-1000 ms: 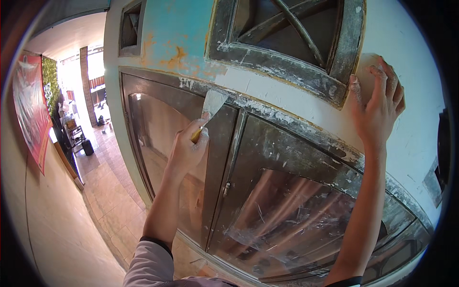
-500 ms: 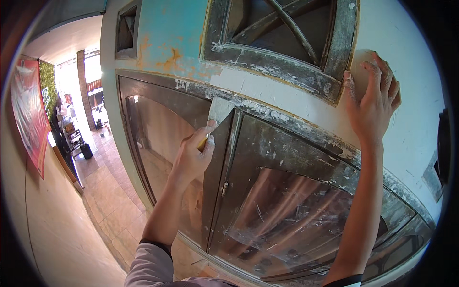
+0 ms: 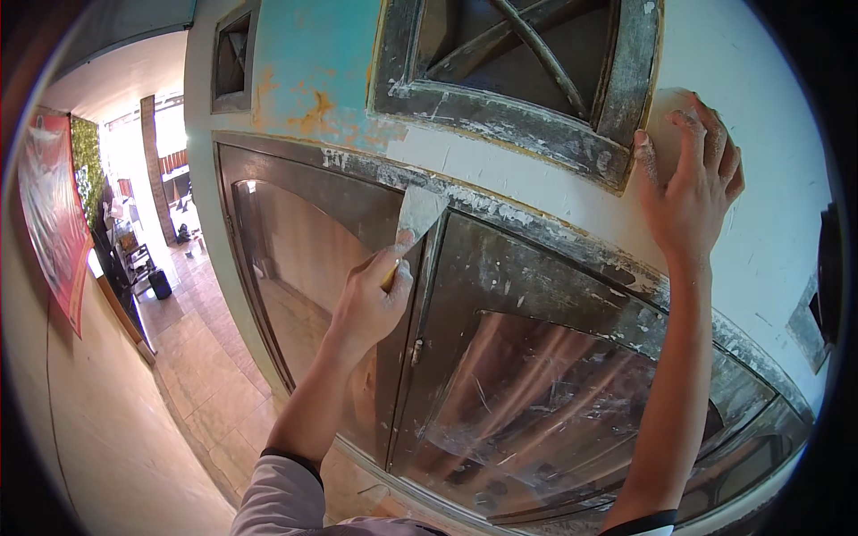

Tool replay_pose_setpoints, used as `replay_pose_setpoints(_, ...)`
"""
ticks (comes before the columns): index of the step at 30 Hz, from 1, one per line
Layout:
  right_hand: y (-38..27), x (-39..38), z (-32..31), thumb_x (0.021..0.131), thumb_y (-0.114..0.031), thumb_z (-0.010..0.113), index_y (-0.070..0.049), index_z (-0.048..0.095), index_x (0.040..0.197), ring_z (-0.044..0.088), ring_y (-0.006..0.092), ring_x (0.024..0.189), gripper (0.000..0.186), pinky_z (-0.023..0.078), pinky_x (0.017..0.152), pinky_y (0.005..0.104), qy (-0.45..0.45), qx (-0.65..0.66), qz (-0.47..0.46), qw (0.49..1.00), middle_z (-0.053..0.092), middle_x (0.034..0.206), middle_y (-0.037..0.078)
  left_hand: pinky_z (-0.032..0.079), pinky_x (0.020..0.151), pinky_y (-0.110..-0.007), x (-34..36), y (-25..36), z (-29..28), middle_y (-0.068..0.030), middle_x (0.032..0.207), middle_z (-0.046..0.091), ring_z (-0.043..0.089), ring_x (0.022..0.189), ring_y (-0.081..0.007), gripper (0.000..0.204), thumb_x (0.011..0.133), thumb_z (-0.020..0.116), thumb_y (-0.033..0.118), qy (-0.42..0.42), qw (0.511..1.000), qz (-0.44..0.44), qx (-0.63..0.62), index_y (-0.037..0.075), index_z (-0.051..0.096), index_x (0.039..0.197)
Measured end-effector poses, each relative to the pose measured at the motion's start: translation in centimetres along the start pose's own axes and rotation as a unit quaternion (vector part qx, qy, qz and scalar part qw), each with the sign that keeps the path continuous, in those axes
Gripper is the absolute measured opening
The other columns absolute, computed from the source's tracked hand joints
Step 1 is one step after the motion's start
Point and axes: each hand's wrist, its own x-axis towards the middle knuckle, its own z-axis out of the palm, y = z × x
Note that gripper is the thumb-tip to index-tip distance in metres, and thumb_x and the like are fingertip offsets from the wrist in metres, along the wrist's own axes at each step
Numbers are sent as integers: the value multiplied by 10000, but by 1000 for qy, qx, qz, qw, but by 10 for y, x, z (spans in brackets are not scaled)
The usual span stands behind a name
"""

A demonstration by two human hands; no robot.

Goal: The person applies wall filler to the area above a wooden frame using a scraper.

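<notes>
My left hand grips a putty knife with a yellow handle; its whitish blade lies against the lower edge of the paint-flaked dark wooden lintel, where two glazed brown door panels meet. My right hand rests with fingers apart and bent on the white wall, right beside a weathered window frame with crossed bars; its fingertips look dusted with white.
A turquoise wall section with orange patches and a small vent are upper left. A passage with a tiled floor runs left, past a red plastic banner on a wall, toward furniture and a black bag.
My left hand and the putty knife have moved rightward and slightly down along the lintel. My right hand has shifted slightly left in the picture, along with a slight shift of the view.
</notes>
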Motion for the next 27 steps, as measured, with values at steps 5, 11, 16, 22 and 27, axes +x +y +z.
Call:
replay_pose_setpoints(5, 0, 1, 1, 929, -426, 692, -169, 611, 1204, 471, 270, 1325, 385, 276, 1125, 487, 2, -1, 0, 1000, 540, 1437, 30, 505, 756, -281, 10, 2, 2, -200, 1059, 718, 648, 782, -189, 357, 935, 601, -19, 5, 1000, -9, -25, 21, 626, 1289)
replay_pose_setpoints(11, -2, 1, 1, 929, -433, 690, -165, 614, 1201, 482, 274, 1314, 390, 277, 1123, 486, 1, -4, -2, 1000, 547, 1428, 32, 520, 807, -294, 3, 12, 1, -207, 1181, 709, 714, 908, -248, 347, 940, 600, -14, -16, 999, -32, 1, 15, 622, 1285)
replay_pose_setpoints(16, 0, -1, 2, 932, -437, 686, -166, 613, 1207, 476, 267, 1319, 393, 273, 1126, 481, 4, -10, -5, 1000, 544, 1432, 35, 522, 830, -301, 5, 14, 1, -219, 1239, 688, 711, 910, -273, 357, 931, 606, -18, -42, 996, -77, -18, 3, 620, 1288)
replay_pose_setpoints(22, -1, 0, 0, 932, -439, 688, -163, 611, 1218, 482, 264, 1312, 405, 280, 1121, 483, -1, -4, -4, 1000, 544, 1431, 34, 513, 804, -279, 3, -7, 17, -216, 1211, 697, 704, 901, -255, 384, 928, 588, -32, 16, 999, 27, -3, 9, 608, 1310)
replay_pose_setpoints(27, 1, 0, 1, 930, -437, 690, -169, 614, 1210, 487, 268, 1306, 395, 285, 1117, 485, 5, 6, -8, 1000, 544, 1431, 33, 533, 813, -314, 7, -1, 17, -231, 1200, 692, 707, 950, -305, 397, 913, 585, -43, 6, 1000, -13, -28, 11, 609, 1306)
